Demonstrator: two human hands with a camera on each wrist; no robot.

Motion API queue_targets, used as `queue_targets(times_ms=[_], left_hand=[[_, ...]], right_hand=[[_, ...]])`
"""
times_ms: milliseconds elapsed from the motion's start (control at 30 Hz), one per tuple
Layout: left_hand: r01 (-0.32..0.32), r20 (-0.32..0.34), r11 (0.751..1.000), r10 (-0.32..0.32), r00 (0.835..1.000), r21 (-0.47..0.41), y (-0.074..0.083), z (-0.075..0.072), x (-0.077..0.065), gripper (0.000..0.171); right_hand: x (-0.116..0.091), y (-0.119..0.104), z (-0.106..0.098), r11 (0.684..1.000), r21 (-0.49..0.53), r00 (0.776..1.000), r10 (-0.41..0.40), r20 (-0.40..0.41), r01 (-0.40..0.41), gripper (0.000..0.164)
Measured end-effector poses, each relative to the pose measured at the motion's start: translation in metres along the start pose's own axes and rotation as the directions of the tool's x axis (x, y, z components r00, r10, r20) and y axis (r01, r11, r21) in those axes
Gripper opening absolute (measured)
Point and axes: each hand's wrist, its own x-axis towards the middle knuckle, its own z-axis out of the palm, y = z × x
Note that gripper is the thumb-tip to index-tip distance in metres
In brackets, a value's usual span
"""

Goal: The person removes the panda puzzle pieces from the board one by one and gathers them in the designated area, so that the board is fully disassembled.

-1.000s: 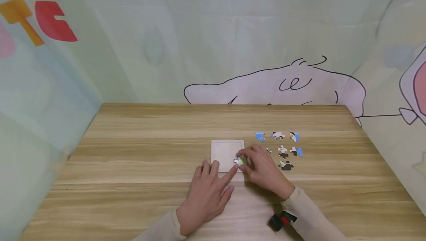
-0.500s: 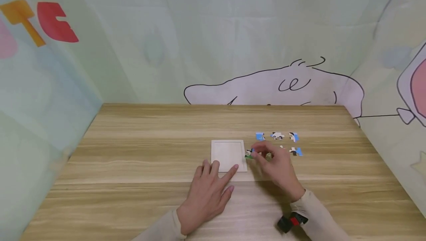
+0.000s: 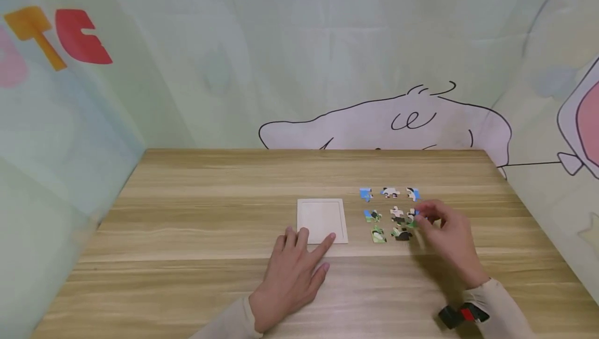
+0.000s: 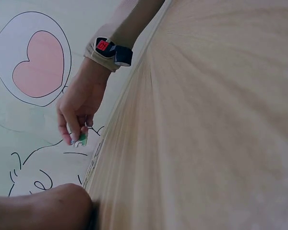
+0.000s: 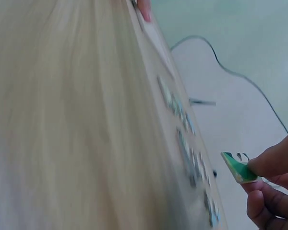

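My right hand (image 3: 446, 235) pinches a jigsaw puzzle piece (image 5: 240, 168) between thumb and fingers, at the right of the loose pieces. The piece is green with some white and black, and its green corner sticks out past the thumb in the right wrist view. In the left wrist view that same hand (image 4: 81, 103) is seen holding it above the tabletop. My left hand (image 3: 292, 271) rests palm down, index finger stretched over the lower right edge of a square white puzzle tray (image 3: 323, 219). Nothing lies in the tray.
Several loose panda puzzle pieces lie in rows right of the tray, among them a blue corner piece (image 3: 366, 193), a panda-face piece (image 3: 390, 192) and a green piece (image 3: 378, 234). Printed fabric walls (image 3: 299, 68) stand round the wooden table (image 3: 210, 183).
My right hand has lifted the puzzle piece off the tray's lower right corner and carried it rightward, past the loose pieces. My left hand stays in place on the tray.
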Motion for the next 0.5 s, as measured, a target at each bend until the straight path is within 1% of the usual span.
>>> queue_targets(times_ms=[67,133,200,333,400,500], left_hand=[[0.0,-0.009,1.0,0.0,1.0,-0.001,0.0,0.0,-0.001,0.054],[0.003,-0.013,1.0,-0.003,1.0,0.0,-0.001,0.0,-0.001,0.054],[0.005,-0.009,1.0,-0.005,1.0,0.002,-0.002,0.0,-0.002,0.054],[0.005,0.015,1.0,-0.005,1.0,-0.003,-0.003,0.0,-0.002,0.053],[0.004,0.024,1.0,-0.004,1.0,-0.008,-0.004,0.0,-0.002,0.053],[0.002,0.028,1.0,-0.002,1.0,-0.009,-0.004,0.0,-0.002,0.053]], right_hand=[[-0.001,0.007,-0.005,1.0,-0.022,1.0,0.014,0.011,-0.014,0.013],[-0.002,0.012,-0.009,0.998,-0.05,0.999,0.029,0.039,-0.027,0.013],[-0.003,0.016,-0.011,0.997,-0.068,0.995,0.043,0.086,-0.038,0.014],[-0.006,0.02,-0.012,0.991,-0.111,0.981,0.087,0.175,-0.069,0.016],[-0.007,0.02,-0.011,0.988,-0.132,0.976,0.104,0.189,-0.079,0.017],[-0.007,0.02,-0.009,0.986,-0.146,0.977,0.109,0.182,-0.083,0.018]])
